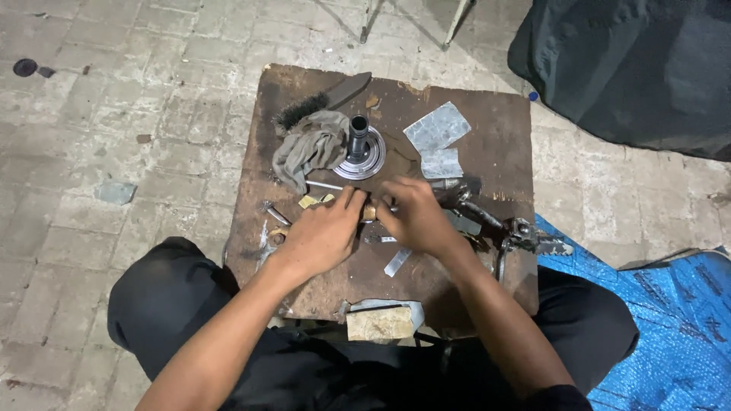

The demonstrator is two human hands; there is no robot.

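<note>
On a brick floor stands a rusty brown surface (487,137). The left hand (324,232) and right hand (419,217) meet at its middle, both closed on a small tan part (369,212). Behind them lie a flanged metal hub (359,148), a grey rag (308,148) and a wire brush (320,100).

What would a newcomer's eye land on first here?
First the two hands, left hand and right hand, meeting over a small part at the middle of a worn wooden board on a paved floor. Behind them stands a round metal hub with a grey rag and a wire brush beside it. A blue tarp lies at the right.
</note>
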